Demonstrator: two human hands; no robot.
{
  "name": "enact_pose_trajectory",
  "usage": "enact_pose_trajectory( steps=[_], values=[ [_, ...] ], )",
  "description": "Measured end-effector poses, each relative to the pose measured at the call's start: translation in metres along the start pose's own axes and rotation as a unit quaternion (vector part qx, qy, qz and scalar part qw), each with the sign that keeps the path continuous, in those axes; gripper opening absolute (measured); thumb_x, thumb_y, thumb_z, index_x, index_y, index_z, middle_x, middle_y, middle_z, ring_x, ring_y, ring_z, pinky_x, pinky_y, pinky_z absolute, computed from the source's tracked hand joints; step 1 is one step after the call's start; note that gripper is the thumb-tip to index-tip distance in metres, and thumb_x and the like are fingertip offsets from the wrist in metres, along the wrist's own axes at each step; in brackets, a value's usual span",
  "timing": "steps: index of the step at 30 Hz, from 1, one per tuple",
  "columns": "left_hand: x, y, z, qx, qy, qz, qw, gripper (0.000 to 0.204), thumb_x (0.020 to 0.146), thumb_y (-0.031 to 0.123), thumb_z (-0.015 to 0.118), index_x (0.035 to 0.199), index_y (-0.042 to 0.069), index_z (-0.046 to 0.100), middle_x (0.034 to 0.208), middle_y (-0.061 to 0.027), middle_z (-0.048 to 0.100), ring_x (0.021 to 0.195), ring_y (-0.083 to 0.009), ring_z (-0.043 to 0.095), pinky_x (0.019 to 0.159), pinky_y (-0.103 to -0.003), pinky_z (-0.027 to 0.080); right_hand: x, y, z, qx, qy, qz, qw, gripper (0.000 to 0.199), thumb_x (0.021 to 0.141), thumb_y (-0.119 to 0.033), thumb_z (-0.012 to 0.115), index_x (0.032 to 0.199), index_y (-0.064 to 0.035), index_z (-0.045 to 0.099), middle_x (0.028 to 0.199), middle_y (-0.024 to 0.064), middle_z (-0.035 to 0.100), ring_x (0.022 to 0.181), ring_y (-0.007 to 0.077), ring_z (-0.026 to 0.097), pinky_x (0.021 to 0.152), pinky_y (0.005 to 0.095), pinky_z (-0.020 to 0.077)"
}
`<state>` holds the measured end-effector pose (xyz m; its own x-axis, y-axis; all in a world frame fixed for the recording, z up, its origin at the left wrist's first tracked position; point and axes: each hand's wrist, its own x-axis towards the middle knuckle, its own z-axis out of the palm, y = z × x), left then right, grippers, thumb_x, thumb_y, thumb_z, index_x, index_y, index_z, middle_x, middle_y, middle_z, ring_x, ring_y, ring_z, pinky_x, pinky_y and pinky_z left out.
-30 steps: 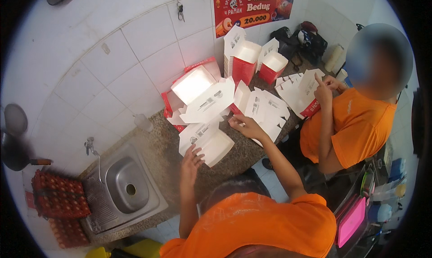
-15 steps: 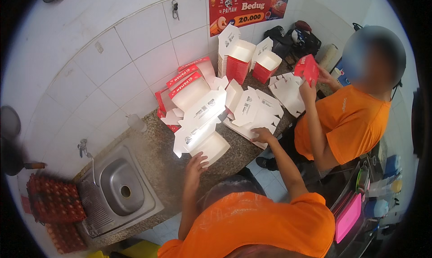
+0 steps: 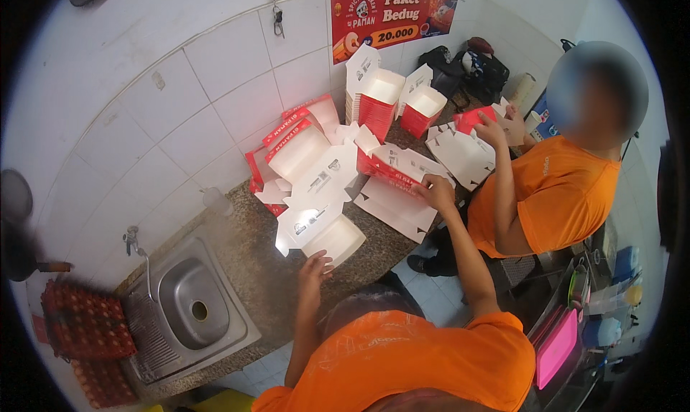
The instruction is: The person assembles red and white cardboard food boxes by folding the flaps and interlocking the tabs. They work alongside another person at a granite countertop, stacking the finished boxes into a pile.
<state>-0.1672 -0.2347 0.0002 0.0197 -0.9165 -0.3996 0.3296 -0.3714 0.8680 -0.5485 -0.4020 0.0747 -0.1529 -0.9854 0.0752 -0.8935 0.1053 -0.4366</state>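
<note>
My left hand [image 3: 315, 270] is at the near corner of an assembled takeaway box [image 3: 341, 242] with a raised white lid, its fingers apart and touching the edge. My right hand [image 3: 437, 195] grips the near edge of a flat red-and-white box blank [image 3: 402, 166], tilted up so its red printed side shows. Beneath it, more flat box blanks [image 3: 397, 209] lie white side up on the counter. Assembled boxes with open lids [image 3: 302, 153] crowd together to the left of the blank, against the tiled wall.
Nested red boxes [image 3: 377, 109] stand in tall stacks at the back. On the right, a co-worker in orange holds a red box [image 3: 476, 117] above other flat blanks [image 3: 460, 153]. A steel sink [image 3: 194, 297] is set into the counter at left; dark bags [image 3: 483, 71] lie behind.
My right hand has lifted the near edge of the blank from the pile, turning its red side into sight. The co-worker's red box has moved lower. My left hand stays at the box corner.
</note>
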Motion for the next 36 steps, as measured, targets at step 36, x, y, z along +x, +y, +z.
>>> enact_pose_trajectory(
  steps=[36],
  values=[
    [0.038,0.035,0.082,-0.014,-0.089,0.077,0.993,0.056,0.103,0.019,0.061,0.148,-0.004,0.039,0.137,-0.0164,0.057,0.123,-0.0251,0.059,0.098,-0.037,0.052,-0.165,-0.114,0.035,0.324,0.034,-0.201,0.924,0.023,0.095,-0.009,0.067,0.116,-0.0021,0.069,0.127,0.0201,0.066,0.124,0.0365,0.060,0.107,0.0432,0.0455]
  ],
)
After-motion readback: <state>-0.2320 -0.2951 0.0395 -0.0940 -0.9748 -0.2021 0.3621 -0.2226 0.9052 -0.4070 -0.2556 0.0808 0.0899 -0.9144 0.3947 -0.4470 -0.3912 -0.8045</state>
